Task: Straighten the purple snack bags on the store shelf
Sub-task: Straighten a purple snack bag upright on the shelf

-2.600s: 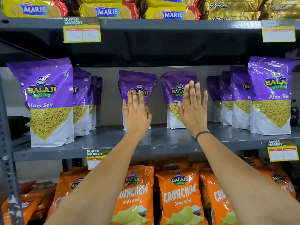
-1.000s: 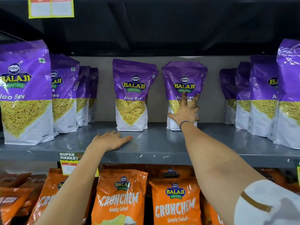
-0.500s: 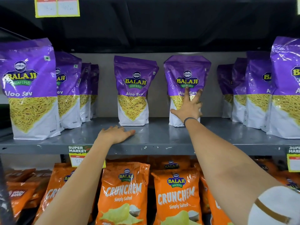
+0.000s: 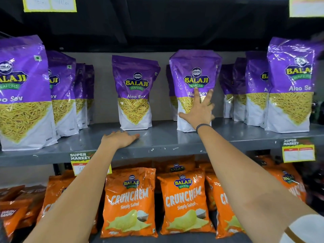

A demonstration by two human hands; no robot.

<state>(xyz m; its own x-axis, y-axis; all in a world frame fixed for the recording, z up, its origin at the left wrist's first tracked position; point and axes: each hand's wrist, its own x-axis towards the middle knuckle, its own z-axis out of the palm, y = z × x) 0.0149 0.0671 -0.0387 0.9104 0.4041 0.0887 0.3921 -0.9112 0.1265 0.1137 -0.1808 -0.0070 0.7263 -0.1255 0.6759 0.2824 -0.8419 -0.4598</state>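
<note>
Upright on the grey shelf (image 4: 175, 139), the purple snack bag (image 4: 194, 88) I am squaring up stands right of centre, a second purple bag (image 4: 135, 92) apart to its left and fuller rows of purple bags (image 4: 289, 85) at either end. I judge the pouch light, soft and crinkly, its glossy film slippery and its contents brittle, so flat palm pressure low on the front, or a hold at its side edges, should steer it better than a squeeze. My right hand (image 4: 197, 111) is spread wide, fingers fanned against the bag's front, gripping nothing. My left hand (image 4: 120, 138) lies flat and open on the shelf edge, empty. Orange crisp packets (image 4: 129, 200) fill the tier below.
</note>
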